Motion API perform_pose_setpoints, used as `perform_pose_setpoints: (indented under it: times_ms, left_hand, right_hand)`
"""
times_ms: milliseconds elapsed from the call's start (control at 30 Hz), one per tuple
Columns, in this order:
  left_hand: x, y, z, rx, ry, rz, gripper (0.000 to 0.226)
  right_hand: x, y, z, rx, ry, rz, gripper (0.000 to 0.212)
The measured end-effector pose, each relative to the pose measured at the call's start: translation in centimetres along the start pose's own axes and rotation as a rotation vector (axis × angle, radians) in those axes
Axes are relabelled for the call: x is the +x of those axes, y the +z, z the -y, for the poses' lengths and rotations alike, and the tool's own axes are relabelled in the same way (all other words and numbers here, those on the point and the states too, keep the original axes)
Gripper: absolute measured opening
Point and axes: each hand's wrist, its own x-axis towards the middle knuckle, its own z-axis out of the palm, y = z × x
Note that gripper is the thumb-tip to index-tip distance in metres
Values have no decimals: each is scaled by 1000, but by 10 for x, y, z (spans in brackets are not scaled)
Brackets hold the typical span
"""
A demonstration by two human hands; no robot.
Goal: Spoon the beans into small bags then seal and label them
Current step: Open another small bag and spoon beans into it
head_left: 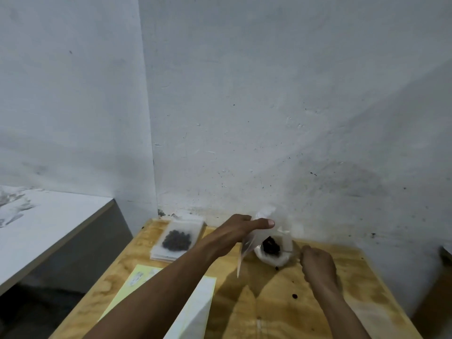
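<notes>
My left hand (241, 232) is raised over the far side of the wooden table (288, 302), pinching an empty small clear bag (245, 250) by its upper part, thumb stretched along the top, so the rest hangs down slack. My right hand (318, 265) sits lower, just right of the white sack of beans (271, 250). Its fingers are curled, probably round a spoon handle, but the blur hides any spoon, so I cannot tell what it holds.

The beans (270, 245) show dark in the sack's open mouth, close by the wall. One filled bag (177, 239) already lies on the stack of spare bags (171, 255) to the left, and a yellow label sheet (137, 282) lies nearer me. A few stray beans (294, 295) have landed on the table.

I judge this bag to be almost weightless, thin, floppy and slick; it will not stand or stay open by itself. I should hold it at the mouth, one lip between thumb and forefinger, and spread the other lip so the spoon can enter. The beans are small, hard and apt to roll, so a level spoon held low over the bag should spill fewer. The soft sack may slump if nudged.
</notes>
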Motion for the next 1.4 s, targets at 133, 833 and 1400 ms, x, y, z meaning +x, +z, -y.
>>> perform_pose_setpoints:
  times_ms: [133,833,1400]
  left_hand:
    - [-1,-15,8,-50,-34,-70,66]
    - [-33,-37,13,281,78,-118,79]
    - [6,-1,1,113,-24,24,88]
  right_hand:
    - [-2,-9,-1,157,68,43,33]
    - [-35,-42,104,-46,-579,61,34]
    - [-5,-7,27,-214,-162,-109,51]
